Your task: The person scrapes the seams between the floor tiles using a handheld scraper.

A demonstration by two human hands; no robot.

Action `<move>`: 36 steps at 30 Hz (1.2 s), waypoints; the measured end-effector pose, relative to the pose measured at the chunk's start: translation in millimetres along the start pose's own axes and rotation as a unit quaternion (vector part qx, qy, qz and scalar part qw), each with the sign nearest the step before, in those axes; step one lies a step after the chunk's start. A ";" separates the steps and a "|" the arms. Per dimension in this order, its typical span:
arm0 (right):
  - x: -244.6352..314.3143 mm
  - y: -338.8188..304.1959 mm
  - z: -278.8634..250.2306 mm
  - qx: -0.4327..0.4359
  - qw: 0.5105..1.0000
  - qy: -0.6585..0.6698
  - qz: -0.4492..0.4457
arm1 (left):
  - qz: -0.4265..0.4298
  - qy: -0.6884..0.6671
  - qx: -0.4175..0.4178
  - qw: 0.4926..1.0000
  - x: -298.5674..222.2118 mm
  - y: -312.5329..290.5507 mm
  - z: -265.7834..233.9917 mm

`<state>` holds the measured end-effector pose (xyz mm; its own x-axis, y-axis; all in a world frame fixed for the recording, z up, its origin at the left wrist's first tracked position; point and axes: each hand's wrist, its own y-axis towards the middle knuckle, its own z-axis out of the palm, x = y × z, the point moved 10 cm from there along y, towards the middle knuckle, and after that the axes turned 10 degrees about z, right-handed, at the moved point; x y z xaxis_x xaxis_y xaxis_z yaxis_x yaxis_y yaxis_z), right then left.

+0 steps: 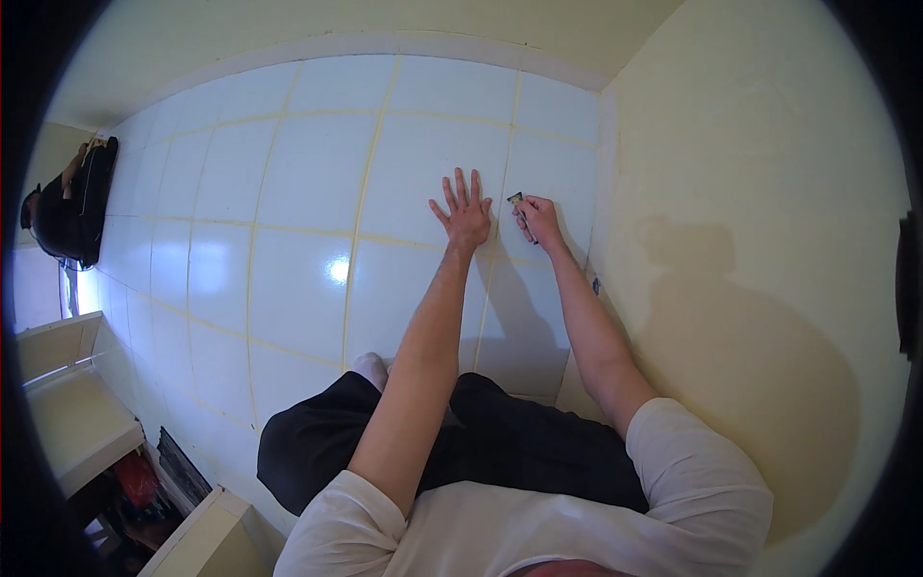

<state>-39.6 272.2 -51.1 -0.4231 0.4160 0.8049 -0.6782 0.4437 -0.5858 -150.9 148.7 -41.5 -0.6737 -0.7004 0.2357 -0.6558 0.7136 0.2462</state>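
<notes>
My left hand [467, 216] lies flat on the white tiled floor [317, 163], its fingers spread and nothing under them that I can see. Just to its right, my right hand [541, 221] is closed around a small scraper [515, 199]. The scraper's flat head points up and left, toward a grout line that runs between my two hands. Part of its handle shows below my fist; the rest is hidden by my fingers. Yellowish grout lines cross the glossy tiles around both hands.
A cream wall [760, 192] rises close on my right, carrying my shadow. Another wall [385, 24] bounds the floor ahead. At the far left a person in dark clothes [72, 207] crouches by the wall. Cream shelving [77, 413] stands at the lower left.
</notes>
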 end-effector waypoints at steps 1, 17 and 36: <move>-6.4 -0.5 -8.8 -0.007 1.000 0.003 0.011 | 0.001 0.021 0.001 1.000 -6.6 0.4 -9.9; -8.9 -2.9 -24.9 -0.003 0.989 -0.150 0.013 | 0.032 -0.340 0.292 0.893 -30.7 3.6 8.8; 0.6 -3.0 -16.9 -0.006 0.983 -0.180 -0.032 | 0.040 -0.345 0.299 0.889 -31.6 5.7 13.9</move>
<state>-27.7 284.6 -50.5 -0.5673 0.0796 0.8196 -0.7036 0.4703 -0.5327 -138.1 175.0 -60.6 -0.6398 -0.6211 -0.4527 -0.5212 0.7835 -0.3385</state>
